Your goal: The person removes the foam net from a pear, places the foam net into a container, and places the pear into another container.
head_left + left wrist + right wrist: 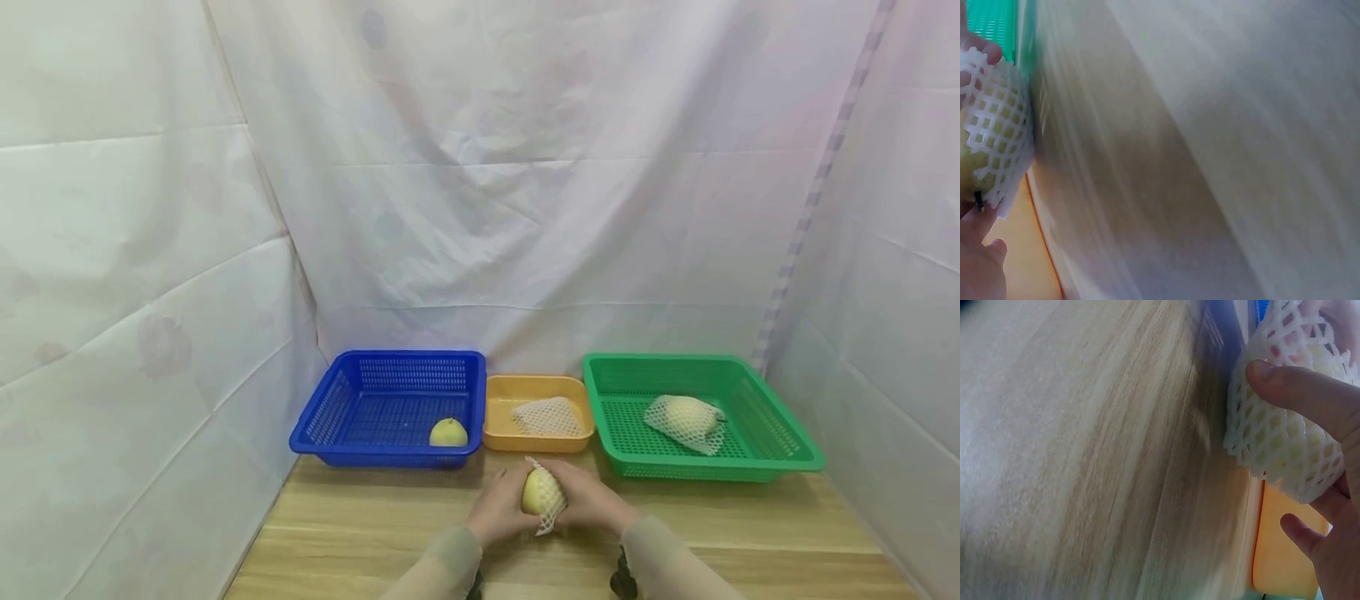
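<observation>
Both hands hold a pale yellow pear [532, 493] low over the table, in front of the orange tray. A white foam net [551, 497] covers its right side, while the left side is bare. My left hand [501, 502] grips the pear from the left. From the right, my right hand [591, 497] grips it through the net. In the right wrist view the right thumb [1291, 384] lies across the mesh [1272, 434]. The pear's dark stem [979, 200] pokes out at the net's edge in the left wrist view.
A blue basket [307, 433] at left contains a bare yellow-green fruit [448, 432]. The orange tray [536, 444] holds a flat foam net [550, 417]. In the green basket [780, 417] at right lies a netted pear [686, 419]. White cloth [465, 208] hangs behind and beside the wooden table [360, 517].
</observation>
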Motion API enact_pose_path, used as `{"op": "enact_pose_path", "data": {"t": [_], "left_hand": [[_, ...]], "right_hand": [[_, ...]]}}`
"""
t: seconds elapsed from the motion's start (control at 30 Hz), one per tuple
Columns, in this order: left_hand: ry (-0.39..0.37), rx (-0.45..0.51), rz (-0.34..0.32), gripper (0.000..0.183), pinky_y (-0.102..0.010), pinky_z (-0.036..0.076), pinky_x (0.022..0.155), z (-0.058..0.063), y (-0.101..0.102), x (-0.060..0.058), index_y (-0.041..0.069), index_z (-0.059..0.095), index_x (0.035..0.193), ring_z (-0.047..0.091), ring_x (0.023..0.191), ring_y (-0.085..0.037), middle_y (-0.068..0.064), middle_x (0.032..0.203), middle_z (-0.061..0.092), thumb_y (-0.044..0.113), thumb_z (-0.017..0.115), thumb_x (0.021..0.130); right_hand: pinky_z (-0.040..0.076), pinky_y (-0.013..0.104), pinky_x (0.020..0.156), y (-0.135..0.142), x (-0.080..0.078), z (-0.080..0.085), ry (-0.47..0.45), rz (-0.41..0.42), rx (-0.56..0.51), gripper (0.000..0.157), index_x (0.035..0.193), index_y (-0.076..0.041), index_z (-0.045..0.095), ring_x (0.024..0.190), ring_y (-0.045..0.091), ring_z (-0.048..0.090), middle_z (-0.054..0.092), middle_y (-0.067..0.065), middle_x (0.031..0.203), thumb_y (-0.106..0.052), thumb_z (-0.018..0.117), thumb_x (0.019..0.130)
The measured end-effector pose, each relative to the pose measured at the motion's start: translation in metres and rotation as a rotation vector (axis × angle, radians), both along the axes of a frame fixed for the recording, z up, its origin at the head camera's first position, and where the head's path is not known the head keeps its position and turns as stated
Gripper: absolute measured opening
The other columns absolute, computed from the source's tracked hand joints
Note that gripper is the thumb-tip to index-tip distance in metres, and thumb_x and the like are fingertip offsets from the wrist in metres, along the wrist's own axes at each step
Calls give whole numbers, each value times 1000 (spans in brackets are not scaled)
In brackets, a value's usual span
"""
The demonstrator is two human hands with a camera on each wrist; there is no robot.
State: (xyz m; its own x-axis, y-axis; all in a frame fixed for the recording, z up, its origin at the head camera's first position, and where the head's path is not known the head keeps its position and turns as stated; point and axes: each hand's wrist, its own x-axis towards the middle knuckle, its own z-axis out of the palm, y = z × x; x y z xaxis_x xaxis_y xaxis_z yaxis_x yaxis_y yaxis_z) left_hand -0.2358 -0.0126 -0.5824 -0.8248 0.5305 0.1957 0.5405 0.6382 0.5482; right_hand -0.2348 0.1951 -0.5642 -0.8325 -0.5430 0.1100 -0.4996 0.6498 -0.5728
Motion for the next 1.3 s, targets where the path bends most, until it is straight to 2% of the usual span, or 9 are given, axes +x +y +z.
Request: {"op": "enact_pose_path", "data": {"t": [0.1,0.23,0.33,0.47,0.63,1.0,1.3], "left_hand": [[14,-13,10,87,-49,30,109,0,2,0,6,44,142,49,124,-21,-4,136,54,31,85,70],[51,-16,2,87,-48,29,110,2,3,1,6,45,141,50,123,-21,-5,134,56,31,86,69],[72,-16,-9,86,-44,36,106,4,3,3,9,46,140,52,119,-20,-2,130,58,32,86,68],[65,-18,-16,83,-38,44,96,8,3,4,16,48,138,53,114,-17,3,126,59,35,86,67],[42,-20,-25,84,-37,45,94,12,3,4,15,47,140,54,113,-14,2,125,59,35,86,68],[27,-2,-32,83,-39,43,98,10,-1,7,11,47,140,52,117,-16,-2,130,57,34,85,70],[38,13,-52,80,-37,43,98,10,-2,6,11,48,138,53,116,-16,-1,129,57,36,84,72]], "right_hand": [[39,51,101,1,-1,0,13,6,-2,100,146,-15,41,124,27,49,50,6,139,-38,89,62],[40,50,101,2,0,2,-1,5,11,97,144,-12,43,123,27,50,51,7,138,-28,91,61],[40,50,100,5,2,4,-17,0,10,94,142,-11,45,122,28,50,52,8,137,-25,91,61],[42,48,99,10,4,5,-11,-11,8,90,140,-11,48,120,25,52,54,6,135,-36,89,64],[43,46,99,13,4,4,7,-18,18,88,138,-14,50,120,22,53,55,2,133,-49,85,65],[45,43,97,16,6,8,40,-15,46,78,137,-17,53,117,18,55,57,-2,130,-37,86,69],[47,42,94,21,7,9,9,-22,41,73,134,-15,56,112,17,57,60,-3,125,-25,87,68]]}}
